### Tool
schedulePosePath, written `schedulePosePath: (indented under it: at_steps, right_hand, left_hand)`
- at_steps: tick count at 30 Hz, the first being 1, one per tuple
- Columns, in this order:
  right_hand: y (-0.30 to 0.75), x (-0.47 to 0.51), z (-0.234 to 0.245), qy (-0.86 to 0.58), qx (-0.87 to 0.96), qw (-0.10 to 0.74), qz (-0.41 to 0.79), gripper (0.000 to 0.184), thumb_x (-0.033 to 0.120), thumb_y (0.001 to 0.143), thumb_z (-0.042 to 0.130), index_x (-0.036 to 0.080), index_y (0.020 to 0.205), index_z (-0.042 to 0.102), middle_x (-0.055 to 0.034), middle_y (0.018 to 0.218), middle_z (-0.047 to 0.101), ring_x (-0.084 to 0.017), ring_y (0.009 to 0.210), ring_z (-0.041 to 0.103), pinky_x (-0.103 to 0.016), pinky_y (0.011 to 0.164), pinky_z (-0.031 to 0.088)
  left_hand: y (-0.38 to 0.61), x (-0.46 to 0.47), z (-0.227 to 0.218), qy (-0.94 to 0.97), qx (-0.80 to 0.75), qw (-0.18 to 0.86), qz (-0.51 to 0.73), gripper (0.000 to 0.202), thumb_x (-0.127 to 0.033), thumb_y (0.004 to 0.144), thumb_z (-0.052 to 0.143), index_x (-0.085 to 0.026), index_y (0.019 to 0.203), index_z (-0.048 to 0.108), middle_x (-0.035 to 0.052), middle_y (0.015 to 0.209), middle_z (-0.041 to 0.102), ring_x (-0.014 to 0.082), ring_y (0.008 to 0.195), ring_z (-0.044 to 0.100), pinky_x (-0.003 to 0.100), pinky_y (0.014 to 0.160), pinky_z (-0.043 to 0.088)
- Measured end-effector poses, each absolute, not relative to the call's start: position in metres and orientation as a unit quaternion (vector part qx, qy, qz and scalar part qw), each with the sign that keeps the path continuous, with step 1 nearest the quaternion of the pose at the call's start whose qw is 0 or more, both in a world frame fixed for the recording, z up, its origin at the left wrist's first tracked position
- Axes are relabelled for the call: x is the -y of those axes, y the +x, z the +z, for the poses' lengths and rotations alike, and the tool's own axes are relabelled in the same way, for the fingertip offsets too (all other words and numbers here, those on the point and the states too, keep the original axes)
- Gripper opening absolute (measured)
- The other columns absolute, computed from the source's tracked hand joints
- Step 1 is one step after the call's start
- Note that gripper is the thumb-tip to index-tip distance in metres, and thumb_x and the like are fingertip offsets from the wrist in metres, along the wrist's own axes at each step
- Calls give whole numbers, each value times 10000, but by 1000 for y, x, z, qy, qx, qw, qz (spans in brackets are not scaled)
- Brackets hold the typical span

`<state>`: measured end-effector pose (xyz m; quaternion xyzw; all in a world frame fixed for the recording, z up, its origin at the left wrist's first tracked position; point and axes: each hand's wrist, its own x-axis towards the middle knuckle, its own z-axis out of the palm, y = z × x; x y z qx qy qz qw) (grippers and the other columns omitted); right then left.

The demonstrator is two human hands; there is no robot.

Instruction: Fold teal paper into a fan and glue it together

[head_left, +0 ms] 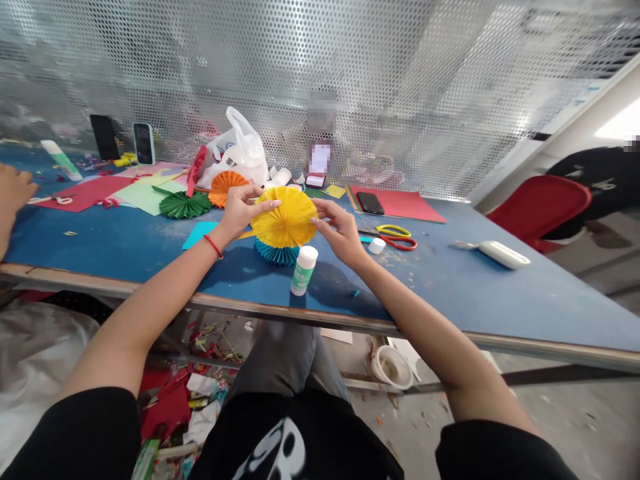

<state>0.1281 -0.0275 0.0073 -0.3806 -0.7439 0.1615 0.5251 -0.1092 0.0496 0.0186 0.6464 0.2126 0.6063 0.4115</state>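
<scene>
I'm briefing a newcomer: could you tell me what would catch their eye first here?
A bright yellow paper rosette at centre, held between the left hand and right hand over a teal rosette on the blue table. A glue stick stands upright beside it; a green rosette and an orange rosette sit farther left.

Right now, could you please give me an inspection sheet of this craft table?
Surface: blue table, small paper scraps on it.
Job's things: yellow paper fan held up, teal fan just beneath it; glue stick upright nearby.
Clutter: green fan, orange fan, scissors, black phone on red paper, white plastic bag.
Grippers: left hand and right hand each pinch the yellow paper fan's edge.
Cables: nothing seen.
Surroundings: perforated screen behind, red chair at right, another person's hand far left.
</scene>
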Motion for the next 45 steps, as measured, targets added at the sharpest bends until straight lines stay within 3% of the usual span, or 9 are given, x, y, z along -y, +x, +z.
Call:
schedulePosePath:
  at_steps: [7,16,22,25,29,31,36,42,45]
  right_hand:
    - [130,24,10,-392,738,529,149,430,484,942,639,230,1281,715,-49,1036,768,-174,863,696,-271,662,550]
    - [129,24,7,-398,731,541,121,398,518,898,684,207,1133,766,-40,900,769,-170,776,685,-286,656,557]
    - [133,20,2,-393,713,565,136,335,476,916,652,197,1049,780,-48,874,762,-185,775,689,-315,681,558]
    - [136,18,1,-388,701,578,155,321,455,910,642,202,1051,780,-59,929,771,-209,843,716,-340,726,577]
    - [140,14,0,-390,688,593,155,317,433,905,619,196,1036,784,-57,916,774,-214,836,717,-348,721,581]
    - [141,11,-1,-399,675,600,156,322,444,908,615,201,1032,784,-61,926,778,-217,839,717,-348,705,586]
    - [140,5,-8,-413,641,623,178,366,515,906,637,208,1052,775,-63,935,779,-210,822,719,-332,672,603]
    - [138,7,-10,-417,658,606,162,443,611,996,547,230,1132,730,-44,881,724,-183,777,687,-302,633,578]
    - [136,11,-12,-388,685,594,166,538,624,929,675,241,1305,649,-39,908,716,-209,830,713,-320,672,594]
  left_hand:
    - [-111,-54,20,619,-217,422,626,387,-257,565,1034,-151,614,665,-9,639,624,114,623,607,207,583,518]
    - [-115,-58,17,662,-207,381,612,430,-479,607,993,-177,669,694,9,695,670,121,605,612,213,537,522]
    - [-118,-62,18,655,-222,432,579,535,-356,537,1037,-167,938,738,84,974,754,209,897,737,266,774,610]
    - [-120,-62,20,676,-224,464,527,603,-327,556,1023,-190,1073,745,73,974,764,226,937,751,253,767,616]
    - [-124,-60,18,733,-202,515,395,552,-317,579,1011,-178,1046,753,74,908,767,238,869,766,273,730,634]
    - [-125,-60,15,760,-189,522,339,501,-285,575,1016,-163,983,751,92,898,771,221,736,750,273,642,626]
    - [-126,-63,11,765,-178,526,327,484,-251,578,1026,-161,952,732,89,787,754,184,511,665,269,488,576]
    - [-125,-62,14,774,-223,500,319,519,-452,568,1019,-144,846,709,66,702,724,182,451,650,259,424,553]
    - [-126,-60,17,787,-231,485,302,522,-524,601,986,-133,790,697,32,682,715,157,473,659,236,466,572]
